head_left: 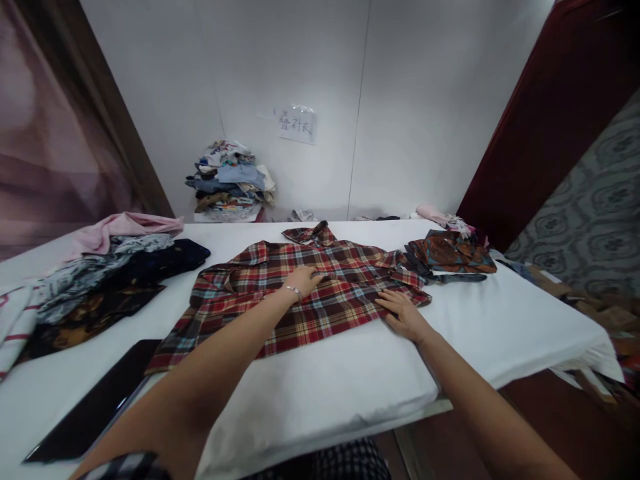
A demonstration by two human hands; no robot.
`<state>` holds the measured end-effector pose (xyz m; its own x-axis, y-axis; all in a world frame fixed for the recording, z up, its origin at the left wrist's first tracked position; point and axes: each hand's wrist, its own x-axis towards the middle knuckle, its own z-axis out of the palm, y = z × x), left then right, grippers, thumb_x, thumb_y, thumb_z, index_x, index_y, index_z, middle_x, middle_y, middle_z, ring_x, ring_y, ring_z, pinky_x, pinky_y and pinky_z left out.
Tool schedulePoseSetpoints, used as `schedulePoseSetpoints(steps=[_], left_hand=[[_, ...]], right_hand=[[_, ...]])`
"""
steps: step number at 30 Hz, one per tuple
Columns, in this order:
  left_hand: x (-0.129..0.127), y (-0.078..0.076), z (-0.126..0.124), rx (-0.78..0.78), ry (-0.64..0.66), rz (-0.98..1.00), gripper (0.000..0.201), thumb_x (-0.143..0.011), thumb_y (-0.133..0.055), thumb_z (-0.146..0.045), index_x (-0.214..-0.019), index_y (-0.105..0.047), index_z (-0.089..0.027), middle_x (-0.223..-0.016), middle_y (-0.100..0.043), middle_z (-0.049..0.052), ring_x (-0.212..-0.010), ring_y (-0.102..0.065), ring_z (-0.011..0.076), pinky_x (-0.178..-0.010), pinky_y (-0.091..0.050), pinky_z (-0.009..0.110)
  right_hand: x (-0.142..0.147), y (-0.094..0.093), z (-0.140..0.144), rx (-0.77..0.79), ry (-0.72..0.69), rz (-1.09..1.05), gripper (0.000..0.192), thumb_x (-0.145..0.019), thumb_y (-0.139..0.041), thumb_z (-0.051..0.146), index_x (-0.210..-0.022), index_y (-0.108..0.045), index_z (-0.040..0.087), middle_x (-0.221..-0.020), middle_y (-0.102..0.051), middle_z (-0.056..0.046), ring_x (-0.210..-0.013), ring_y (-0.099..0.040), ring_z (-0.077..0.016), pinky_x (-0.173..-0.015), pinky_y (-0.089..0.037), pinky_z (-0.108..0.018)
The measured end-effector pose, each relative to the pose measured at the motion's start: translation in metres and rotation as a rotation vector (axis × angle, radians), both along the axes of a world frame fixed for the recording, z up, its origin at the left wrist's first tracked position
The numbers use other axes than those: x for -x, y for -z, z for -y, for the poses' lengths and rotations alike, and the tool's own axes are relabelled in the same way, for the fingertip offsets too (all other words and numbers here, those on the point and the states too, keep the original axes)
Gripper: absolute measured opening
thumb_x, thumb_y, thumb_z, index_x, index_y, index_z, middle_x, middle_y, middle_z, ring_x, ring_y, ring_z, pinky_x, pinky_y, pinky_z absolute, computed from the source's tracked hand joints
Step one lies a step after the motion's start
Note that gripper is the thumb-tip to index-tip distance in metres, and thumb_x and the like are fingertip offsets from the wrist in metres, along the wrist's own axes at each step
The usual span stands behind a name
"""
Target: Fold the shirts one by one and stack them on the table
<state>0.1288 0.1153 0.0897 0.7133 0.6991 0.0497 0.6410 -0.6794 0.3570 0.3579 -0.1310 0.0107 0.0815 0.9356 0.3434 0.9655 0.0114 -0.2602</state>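
A red plaid shirt (345,293) lies spread flat on the white table (350,380), collar toward the far wall. My left hand (304,279), with a bracelet at the wrist, rests flat on the middle of the shirt, fingers pressing a fold of cloth. At the shirt's right lower edge my right hand (403,313) lies palm down with the fingers spread on the fabric. Neither hand lifts anything off the table.
A heap of mixed clothes (100,280) covers the table's left side, with a dark flat tablet (95,407) near the front left edge. A folded patterned shirt (450,253) sits at the right. Another clothes stack (230,180) stands by the wall under a paper sign (297,123).
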Motion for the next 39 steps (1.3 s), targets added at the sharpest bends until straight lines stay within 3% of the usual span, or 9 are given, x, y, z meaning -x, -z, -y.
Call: schedulePoseSetpoints(steps=[3,7,15,19,23,26,29,33,39], left_hand=[[-0.036,0.012,-0.003,0.063,-0.064,-0.031,0.046,-0.088,-0.048,-0.056,-0.102,-0.071,-0.019,-0.115,-0.073,0.013,-0.107,-0.065,0.0289,-0.089,-0.05,0.037],[-0.06,0.019,-0.011,0.086,-0.144,-0.015,0.031,-0.091,-0.049,-0.04,-0.094,-0.071,-0.019,-0.108,-0.074,0.013,-0.102,-0.067,0.0256,-0.087,-0.05,0.035],[-0.055,0.026,-0.018,0.083,-0.115,0.06,0.024,-0.09,-0.052,-0.033,-0.091,-0.072,-0.019,-0.11,-0.073,0.009,-0.103,-0.065,0.023,-0.091,-0.048,0.034],[-0.01,0.008,-0.019,0.068,-0.034,0.116,0.028,-0.092,-0.049,-0.036,-0.096,-0.071,-0.019,-0.108,-0.072,0.006,-0.098,-0.065,0.0196,-0.088,-0.048,0.029],[0.08,-0.002,0.002,0.012,0.141,0.131,0.03,-0.089,-0.052,-0.044,-0.091,-0.071,-0.022,-0.094,-0.072,0.004,-0.088,-0.066,0.0201,-0.082,-0.051,0.032],[0.151,0.006,0.033,-0.112,0.257,0.089,0.038,-0.081,-0.063,-0.053,-0.105,-0.071,-0.026,-0.109,-0.071,0.005,-0.104,-0.064,0.0246,-0.091,-0.05,0.037],[0.198,0.022,0.06,-0.232,0.196,0.006,0.048,-0.075,-0.07,-0.05,-0.118,-0.067,-0.03,-0.121,-0.068,0.005,-0.11,-0.063,0.0282,-0.093,-0.05,0.042],[0.216,0.032,0.07,-0.305,0.086,-0.045,0.034,-0.081,-0.062,-0.033,-0.114,-0.069,-0.027,-0.118,-0.069,0.007,-0.108,-0.063,0.028,-0.092,-0.051,0.043],[0.218,0.014,0.061,-0.338,0.033,-0.146,0.032,-0.088,-0.042,-0.016,-0.093,-0.072,-0.022,-0.107,-0.072,0.009,-0.099,-0.064,0.0266,-0.086,-0.05,0.044]], right_hand=[[-0.002,0.003,-0.002,-0.022,-0.005,0.03,0.049,-0.084,-0.046,0.016,-0.129,-0.065,0.024,-0.139,-0.059,-0.01,-0.135,-0.048,-0.0296,-0.11,-0.034,-0.059],[-0.003,0.006,-0.004,-0.039,-0.014,0.038,0.049,-0.087,-0.045,0.015,-0.132,-0.063,0.025,-0.14,-0.058,-0.009,-0.135,-0.048,-0.0275,-0.111,-0.034,-0.057],[-0.007,0.01,-0.004,-0.025,-0.023,-0.034,0.043,-0.086,-0.052,0.018,-0.125,-0.068,0.026,-0.138,-0.059,-0.009,-0.133,-0.05,-0.0291,-0.109,-0.038,-0.056],[-0.015,0.014,-0.001,-0.104,0.001,-0.053,0.044,-0.086,-0.05,0.018,-0.126,-0.067,0.026,-0.134,-0.063,-0.009,-0.129,-0.054,-0.0278,-0.107,-0.042,-0.054],[-0.021,0.016,0.0,-0.185,0.036,-0.041,0.044,-0.086,-0.048,0.017,-0.125,-0.068,0.026,-0.128,-0.067,-0.008,-0.122,-0.059,-0.0269,-0.105,-0.045,-0.054],[-0.024,0.016,-0.002,-0.217,0.043,-0.046,0.042,-0.086,-0.049,0.018,-0.122,-0.069,0.027,-0.122,-0.07,-0.006,-0.117,-0.062,-0.0263,-0.102,-0.047,-0.053],[-0.023,0.015,-0.005,-0.254,0.09,-0.096,0.038,-0.085,-0.049,0.02,-0.115,-0.072,0.025,-0.116,-0.073,-0.008,-0.112,-0.065,-0.0266,-0.101,-0.049,-0.052],[-0.022,0.013,-0.01,-0.291,0.189,-0.27,0.037,-0.088,-0.046,0.03,-0.112,-0.073,0.021,-0.112,-0.074,-0.009,-0.105,-0.068,-0.0256,-0.096,-0.053,-0.047],[-0.029,0.001,-0.008,-0.15,0.195,-0.236,0.037,-0.087,-0.047,0.029,-0.11,-0.074,0.021,-0.112,-0.074,-0.008,-0.105,-0.069,-0.0268,-0.097,-0.053,-0.046]])
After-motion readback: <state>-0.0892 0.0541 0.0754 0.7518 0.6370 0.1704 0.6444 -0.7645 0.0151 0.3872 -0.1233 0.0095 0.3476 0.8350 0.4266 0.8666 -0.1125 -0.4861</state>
